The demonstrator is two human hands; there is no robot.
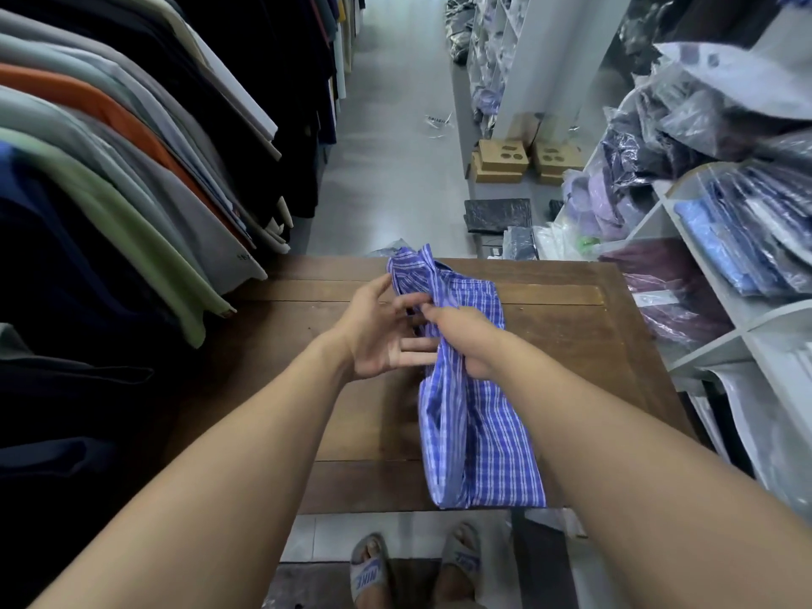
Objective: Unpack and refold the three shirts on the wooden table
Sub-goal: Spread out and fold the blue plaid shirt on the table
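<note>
A blue and white checked shirt [479, 432] hangs lifted over the wooden table [571, 327], its lower end reaching the table's near edge and its collar end up near the far edge. My right hand [465, 340] is shut on the shirt's bunched middle. My left hand [378, 331] is right beside it on the left, palm up, with its fingertips touching the cloth near the collar; the fingers are spread. Only this one shirt shows on the table.
A rack of hanging garments [132, 169] crowds the table's left side. White shelves [720, 265] with bagged shirts stand at the right. Cardboard boxes [505, 160] and bagged clothes lie on the grey floor beyond the table. My sandalled feet [413, 569] are below the near edge.
</note>
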